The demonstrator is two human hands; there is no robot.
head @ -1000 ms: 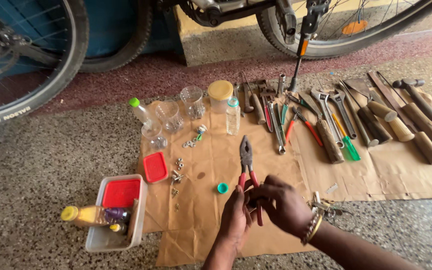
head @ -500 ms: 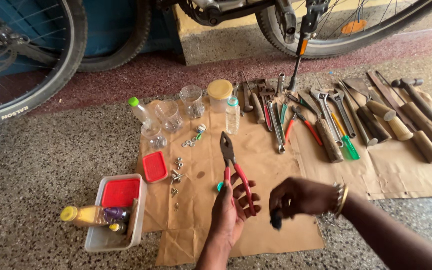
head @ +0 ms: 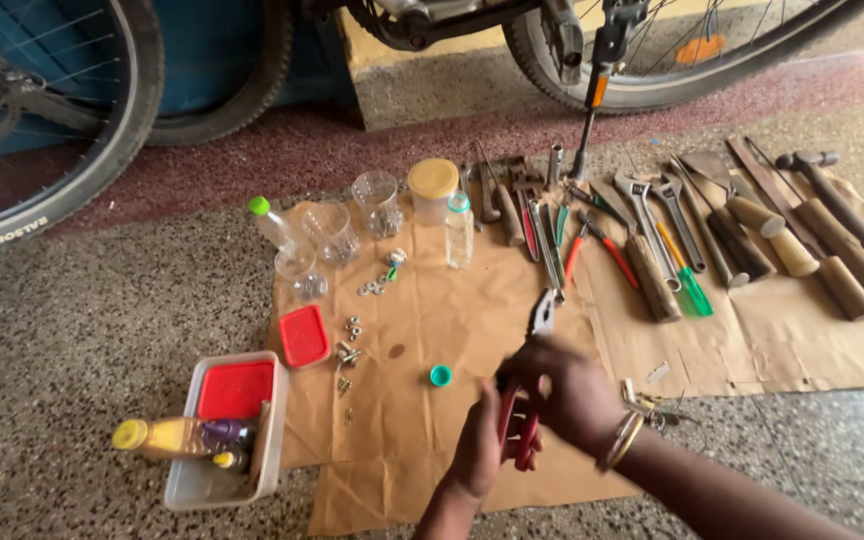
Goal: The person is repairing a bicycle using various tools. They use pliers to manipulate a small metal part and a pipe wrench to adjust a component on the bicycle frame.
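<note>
Pliers (head: 543,318) with red handles and grey jaws are held over the brown paper sheet (head: 432,330), jaws pointing up and a little to the right. My left hand (head: 477,452) grips the red handles from below. My right hand (head: 570,395) is wrapped over the upper part of the handles, a bangle on its wrist. A small green cap (head: 440,375) lies on the paper just left of my hands.
Spanners, screwdrivers, chisels and hammers (head: 802,215) lie in a row on the paper's far right. Clear jars and bottles (head: 377,205), loose nuts (head: 352,330) and a red lid (head: 304,335) sit left of centre. A plastic tub (head: 192,480) holds bottles. Bicycle wheels (head: 62,190) stand behind.
Half a second ago my left hand alone held the pliers, tilted left, with my right hand off to the side. My right hand has returned onto the handles and the jaws now lean right.
</note>
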